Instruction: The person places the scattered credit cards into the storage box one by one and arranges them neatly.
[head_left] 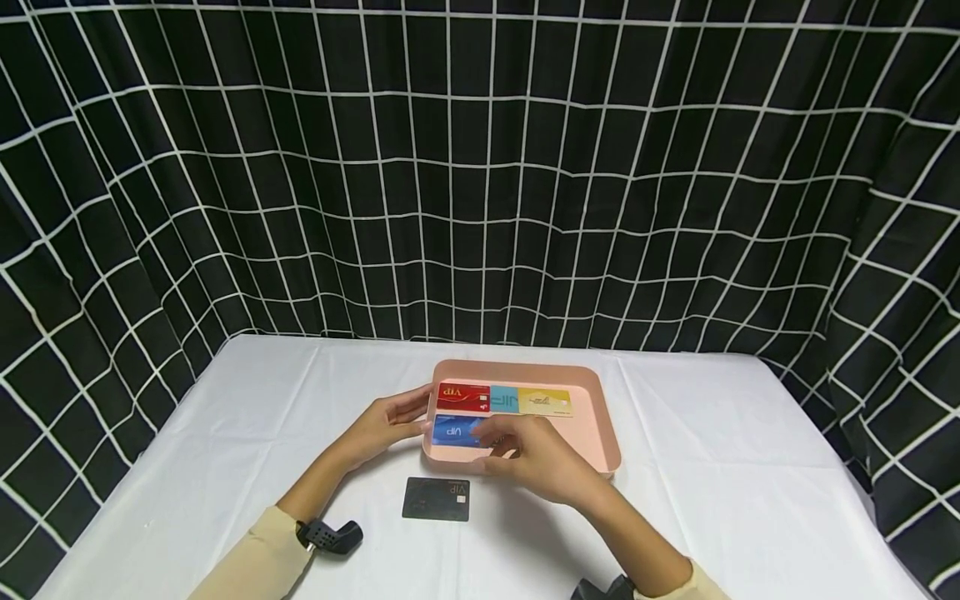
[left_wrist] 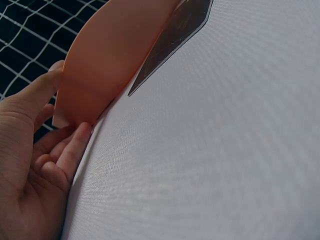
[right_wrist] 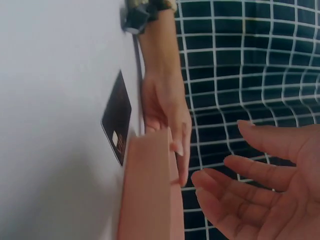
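A pink rectangular tray (head_left: 517,368) stands on the white-covered table. Its left side is in my left hand (head_left: 386,425), the thumb at the rim (left_wrist: 57,66) and the fingers against the outer wall. Inside, along the far side, lie a red VIP card (head_left: 463,397), a teal card (head_left: 504,399) and a yellow card (head_left: 543,402) in a row. A blue VIP card (head_left: 453,431) lies nearer, partly covered by my right hand (head_left: 536,458). That hand hovers over the tray with bent, separated fingers and nothing visible between them in the right wrist view.
A black VIP card (head_left: 435,498) lies flat on the white cloth (head_left: 225,467) just in front of the tray. Black curtains with a white grid (head_left: 510,183) enclose the table at the back and sides. Each wrist wears a black device (head_left: 330,537).
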